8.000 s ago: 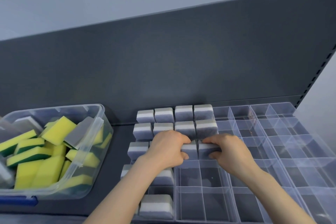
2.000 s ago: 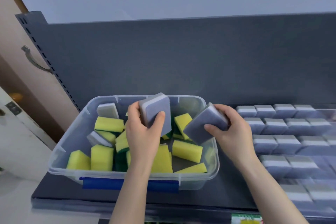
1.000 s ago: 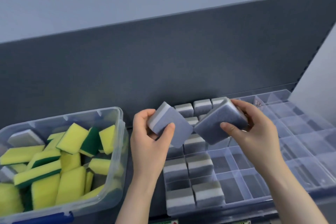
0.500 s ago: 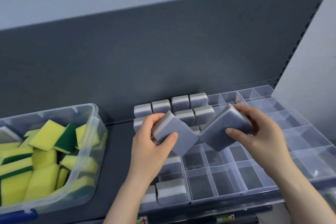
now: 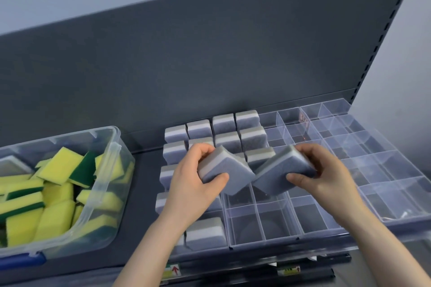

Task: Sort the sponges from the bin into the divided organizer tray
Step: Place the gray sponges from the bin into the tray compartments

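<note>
1. the left hand (image 5: 193, 184) is closed around a grey sponge (image 5: 227, 171), thumb on its broad dark face, fingers curled behind its far edge.
2. the right hand (image 5: 326, 175) grips a second grey sponge (image 5: 283, 173) the same way, thumb on the near face, fingers over the top.
3. both sponges are held tilted above the middle of the clear organizer tray (image 5: 263, 243), their lower corners nearly meeting.
4. each sponge's pale layer faces up and away; the left one slopes down to the right, the right one down to the left.
5. below them lie empty compartments; grey sponges fill the tray's left and far-left cells.
6. the clear bin (image 5: 109, 184) of yellow-green sponges (image 5: 58, 165) sits well to the left, apart from the tray.
</note>
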Demonstrator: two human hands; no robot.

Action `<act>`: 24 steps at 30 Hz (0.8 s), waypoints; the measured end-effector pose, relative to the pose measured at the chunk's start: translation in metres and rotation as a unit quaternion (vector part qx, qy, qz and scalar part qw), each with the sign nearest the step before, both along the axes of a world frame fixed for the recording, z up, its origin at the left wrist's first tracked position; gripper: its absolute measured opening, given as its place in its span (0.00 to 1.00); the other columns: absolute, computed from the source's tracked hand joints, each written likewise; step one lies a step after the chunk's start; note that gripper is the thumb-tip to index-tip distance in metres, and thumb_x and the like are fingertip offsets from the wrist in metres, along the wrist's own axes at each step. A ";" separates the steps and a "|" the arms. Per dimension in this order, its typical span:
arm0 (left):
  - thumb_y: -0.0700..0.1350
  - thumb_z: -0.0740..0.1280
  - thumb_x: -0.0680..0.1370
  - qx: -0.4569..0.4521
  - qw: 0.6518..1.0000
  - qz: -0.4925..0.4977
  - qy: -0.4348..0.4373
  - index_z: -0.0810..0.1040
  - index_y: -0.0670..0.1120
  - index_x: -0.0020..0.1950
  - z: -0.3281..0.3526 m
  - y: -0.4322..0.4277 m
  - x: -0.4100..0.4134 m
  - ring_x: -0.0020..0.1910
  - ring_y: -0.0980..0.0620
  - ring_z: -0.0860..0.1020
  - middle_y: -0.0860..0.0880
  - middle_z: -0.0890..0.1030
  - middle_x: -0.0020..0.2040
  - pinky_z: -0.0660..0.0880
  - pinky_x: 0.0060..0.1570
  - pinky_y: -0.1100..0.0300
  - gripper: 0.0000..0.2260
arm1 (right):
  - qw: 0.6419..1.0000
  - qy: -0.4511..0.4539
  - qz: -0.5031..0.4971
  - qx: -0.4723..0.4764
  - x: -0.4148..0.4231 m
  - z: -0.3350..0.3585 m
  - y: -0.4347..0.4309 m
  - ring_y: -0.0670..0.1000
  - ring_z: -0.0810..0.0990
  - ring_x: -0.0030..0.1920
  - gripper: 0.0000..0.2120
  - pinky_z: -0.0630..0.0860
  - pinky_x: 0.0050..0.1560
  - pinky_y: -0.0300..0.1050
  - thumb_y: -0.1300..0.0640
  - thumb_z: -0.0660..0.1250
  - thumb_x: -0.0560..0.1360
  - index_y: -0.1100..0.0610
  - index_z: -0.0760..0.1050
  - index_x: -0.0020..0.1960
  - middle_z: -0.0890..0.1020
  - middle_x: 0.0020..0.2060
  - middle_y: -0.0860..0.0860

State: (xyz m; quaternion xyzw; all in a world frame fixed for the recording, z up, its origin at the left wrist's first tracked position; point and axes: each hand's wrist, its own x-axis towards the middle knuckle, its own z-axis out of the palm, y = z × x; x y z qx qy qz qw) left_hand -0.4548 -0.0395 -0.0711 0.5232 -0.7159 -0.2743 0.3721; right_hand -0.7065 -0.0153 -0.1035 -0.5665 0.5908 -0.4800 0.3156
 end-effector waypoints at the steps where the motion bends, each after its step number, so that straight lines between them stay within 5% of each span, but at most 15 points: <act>1: 0.48 0.73 0.68 0.009 1.000 -0.005 -0.012 0.69 0.62 0.50 -0.004 0.001 0.000 0.46 0.59 0.75 0.62 0.75 0.46 0.75 0.39 0.66 0.18 | 1.000 0.002 -0.001 0.006 0.000 -0.003 0.000 0.43 0.79 0.43 0.24 0.74 0.42 0.36 0.68 0.75 0.64 0.42 0.74 0.48 0.81 0.43 0.39; 11: 0.47 0.71 0.70 0.008 0.988 -0.066 -0.138 0.67 0.63 0.51 -0.015 0.001 -0.002 0.49 0.64 0.73 0.65 0.74 0.49 0.69 0.39 0.72 0.18 | 0.989 0.146 0.036 0.012 0.004 0.000 0.003 0.36 0.76 0.45 0.27 0.68 0.43 0.27 0.66 0.77 0.62 0.41 0.73 0.50 0.79 0.41 0.34; 16: 0.49 0.70 0.71 0.012 0.970 -0.114 -0.216 0.65 0.64 0.51 -0.014 -0.001 -0.006 0.49 0.63 0.73 0.64 0.74 0.49 0.72 0.44 0.67 0.17 | 0.970 0.229 0.077 0.018 0.006 0.015 0.000 0.44 0.76 0.47 0.24 0.67 0.45 0.27 0.62 0.76 0.65 0.47 0.76 0.57 0.76 0.44 0.33; 24: 0.54 0.67 0.72 -0.017 0.932 -0.122 -0.341 0.71 0.60 0.63 -0.012 -0.016 -0.016 0.55 0.55 0.75 0.60 0.78 0.56 0.69 0.45 0.61 0.20 | 0.938 0.312 0.135 0.061 0.013 0.026 -0.014 0.48 0.78 0.53 0.24 0.72 0.50 0.40 0.60 0.74 0.65 0.45 0.77 0.58 0.82 0.51 0.42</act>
